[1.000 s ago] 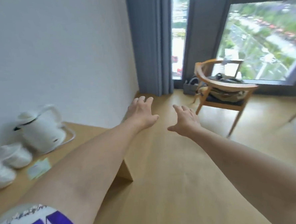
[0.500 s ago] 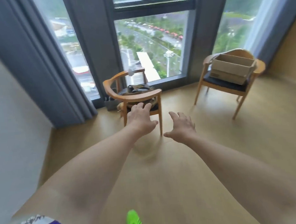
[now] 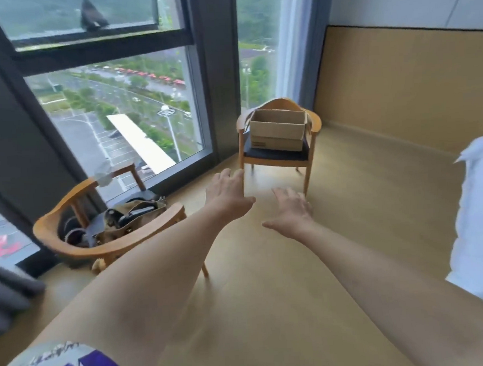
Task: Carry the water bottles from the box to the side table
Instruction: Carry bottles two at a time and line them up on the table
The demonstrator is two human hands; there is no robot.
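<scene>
Best done by closing on the open brown cardboard box (image 3: 278, 129) squarely, approaching its near long side, then looking down into it before reaching, since no bottle shows from this angle. Worth lifting bottles by the body, one per hand, rather than dragging the whole box off its seat. Needs care near the front legs of the light wooden armchair with the dark seat pad (image 3: 278, 154) that bears the box.

Sits square on that seat pad, flaps up, plain brown walls, a small dark label on the near face; interior hidden, so contents cannot be told. Stands well apart from both hands, beyond them, by the tall window (image 3: 111, 106).

Left hand (image 3: 228, 196) stretched toward the box, fingers straight and loosely spread, holding nothing. Right hand (image 3: 291, 212) likewise flat, fingers relaxed, empty. Left of the box, nearer, a second wooden armchair (image 3: 108, 239) carrying an olive canvas bag (image 3: 129, 218). Side table not in sight.
</scene>
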